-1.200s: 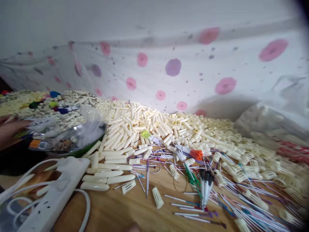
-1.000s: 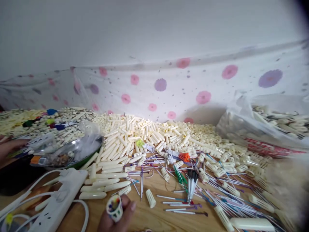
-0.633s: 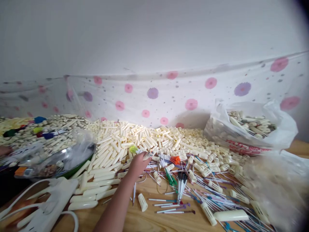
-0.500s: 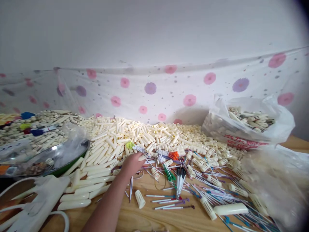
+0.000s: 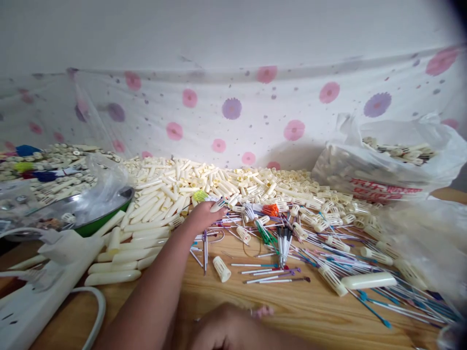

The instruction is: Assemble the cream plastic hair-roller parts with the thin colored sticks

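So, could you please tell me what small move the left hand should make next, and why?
I'd probably have the left hand lower the slotted cream piece and let it go there: the hand is reaching out at the near edge of the cream tubes, close to the lime-tipped bundle. The right hand is too blurred to judge.

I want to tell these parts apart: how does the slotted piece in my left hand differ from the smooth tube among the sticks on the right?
The slotted piece has dark stripes at its slots; the smooth tube shows an unbroken, glossy wall. The slotted piece is held in your left hand; the smooth tube lies loose among the sticks. Both look cream-coloured.
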`<state>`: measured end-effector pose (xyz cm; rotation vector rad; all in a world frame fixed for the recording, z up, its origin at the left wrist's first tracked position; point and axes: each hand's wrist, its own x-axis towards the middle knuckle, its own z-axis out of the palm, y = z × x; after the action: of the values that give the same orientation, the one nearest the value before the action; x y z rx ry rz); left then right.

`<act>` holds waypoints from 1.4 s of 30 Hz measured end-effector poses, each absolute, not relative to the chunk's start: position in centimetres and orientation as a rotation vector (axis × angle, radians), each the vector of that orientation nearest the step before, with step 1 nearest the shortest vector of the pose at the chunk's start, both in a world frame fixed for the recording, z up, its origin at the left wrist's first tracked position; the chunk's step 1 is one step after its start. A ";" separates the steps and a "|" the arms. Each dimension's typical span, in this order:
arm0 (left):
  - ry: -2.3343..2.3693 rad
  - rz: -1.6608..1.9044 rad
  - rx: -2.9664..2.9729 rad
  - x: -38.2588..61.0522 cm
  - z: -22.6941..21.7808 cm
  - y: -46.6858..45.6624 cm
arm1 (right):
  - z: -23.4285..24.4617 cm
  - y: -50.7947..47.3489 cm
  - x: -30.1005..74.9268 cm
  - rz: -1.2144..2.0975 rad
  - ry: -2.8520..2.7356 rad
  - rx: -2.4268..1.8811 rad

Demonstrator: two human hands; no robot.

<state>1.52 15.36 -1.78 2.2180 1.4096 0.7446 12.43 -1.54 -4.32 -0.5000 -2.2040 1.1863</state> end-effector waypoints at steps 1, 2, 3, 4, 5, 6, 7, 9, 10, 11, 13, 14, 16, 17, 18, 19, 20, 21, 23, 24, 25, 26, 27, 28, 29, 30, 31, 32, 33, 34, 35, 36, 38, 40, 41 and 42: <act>1.384 0.795 2.206 1.6 -1.8 15.2 | -4.1 -0.9 13.1 1.126 -2.167 -0.579; 1.361 0.852 2.198 1.6 -1.8 15.0 | -3.7 -0.1 14.0 1.046 -2.108 -0.680; 1.342 0.913 2.194 1.7 -1.8 14.9 | -3.4 0.8 15.0 0.845 -2.055 -0.858; 1.324 0.972 2.194 1.8 -1.7 14.7 | -3.0 1.6 16.0 0.616 -2.037 -1.040; 1.308 1.025 2.197 1.8 -1.7 14.6 | -2.6 2.3 16.9 0.390 -2.010 -1.211; 1.293 1.068 2.204 1.9 -1.6 14.4 | -2.3 2.9 17.7 0.240 -1.980 -1.376; 1.279 1.100 2.216 2.0 -1.5 14.3 | -2.1 3.4 18.2 0.134 -2.005 -1.490; 1.261 1.138 2.255 2.1 -1.1 14.1 | -2.2 3.9 18.5 -0.023 -2.131 -1.610; 1.257 1.147 2.284 2.2 -0.8 13.9 | -2.4 4.0 18.3 -0.079 -2.185 -1.637; 1.254 1.150 2.318 2.3 -0.5 13.8 | -2.7 4.1 18.0 -0.120 -2.214 -1.659; 1.244 1.146 2.393 2.7 0.2 13.4 | -3.2 4.2 17.5 -0.150 -2.187 -1.728; 1.221 1.136 2.451 2.9 0.5 13.1 | -3.4 4.2 17.3 -0.149 -2.154 -1.764; 1.120 1.126 2.597 3.3 1.0 12.7 | -3.7 4.3 17.2 -0.150 -2.099 -1.817; 1.046 1.133 2.671 3.6 1.0 12.5 | -3.7 4.4 17.2 -0.159 -2.079 -1.833; 0.972 1.150 2.734 3.8 1.0 12.3 | -3.8 4.5 17.3 -0.174 -2.064 -1.841; 0.908 1.176 2.775 3.9 0.8 12.2 | -3.8 4.5 17.3 -0.189 -2.054 -1.845; 0.867 1.214 2.787 4.0 0.6 12.1 | -3.9 4.6 17.4 -0.198 -2.046 -1.852; 0.840 1.258 2.782 4.1 0.3 12.0 | -3.9 4.7 17.5 -0.203 -2.045 -1.856; 0.813 1.349 2.745 4.2 -0.3 12.0 | -4.0 4.7 17.6 -0.213 -2.046 -1.854; 0.793 1.387 2.731 4.2 -0.6 12.0 | -4.1 4.8 17.6 -0.217 -2.050 -1.848; 0.763 1.409 2.729 4.2 -0.8 12.0 | -4.1 4.8 17.6 -0.221 -2.050 -1.843; 0.723 1.413 2.740 4.2 -1.1 12.1 | -4.2 4.8 17.6 -0.226 -2.049 -1.841; 0.674 1.399 2.760 4.1 -1.2 12.2 | -4.2 4.9 17.6 -0.227 -2.046 -1.842; 0.626 1.381 2.779 4.1 -1.3 12.3 | -4.2 4.9 17.6 -0.225 -2.042 -1.849; 0.583 1.365 2.792 4.1 -1.4 12.5 | -4.2 4.9 17.5 -0.220 -2.042 -1.856; 0.553 1.357 2.796 4.1 -1.5 12.6 | -4.2 4.9 17.5 -0.216 -2.040 -1.862; 0.536 1.359 2.795 4.1 -1.5 12.7 | -4.2 4.9 17.5 -0.207 -2.039 -1.868; 0.525 1.379 2.790 4.0 -1.5 12.7 | -4.2 4.9 17.5 -0.195 -2.036 -1.871; 0.517 1.405 2.786 4.0 -1.5 12.7 | -4.2 4.9 17.5 -0.180 -2.032 -1.873; 0.509 1.439 2.784 4.0 -1.5 12.8 | -4.1 4.9 17.5 -0.166 -2.024 -1.876; 0.500 1.471 2.785 4.1 -1.5 12.8 | -4.1 4.8 17.4 -0.154 -2.016 -1.881; 0.498 1.502 2.787 4.1 -1.5 12.8 | -4.1 4.8 17.4 -0.146 -2.003 -1.888; 0.511 1.537 2.794 4.1 -1.6 12.9 | -4.2 4.8 17.4 -0.124 -1.972 -1.888; 0.540 1.539 2.793 4.1 -1.7 13.0 | -4.3 4.9 17.4 -0.043 -1.924 -1.855; 0.544 1.529 2.784 4.0 -1.8 13.0 | -4.4 5.0 17.4 0.027 -1.892 -1.830; 0.540 1.525 2.761 4.0 -1.8 13.0 | -4.5 5.1 17.4 0.106 -1.851 -1.797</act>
<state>4.03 12.98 -1.84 2.7609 0.5401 1.5248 17.40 5.12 -4.50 -1.7972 -1.8505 0.1057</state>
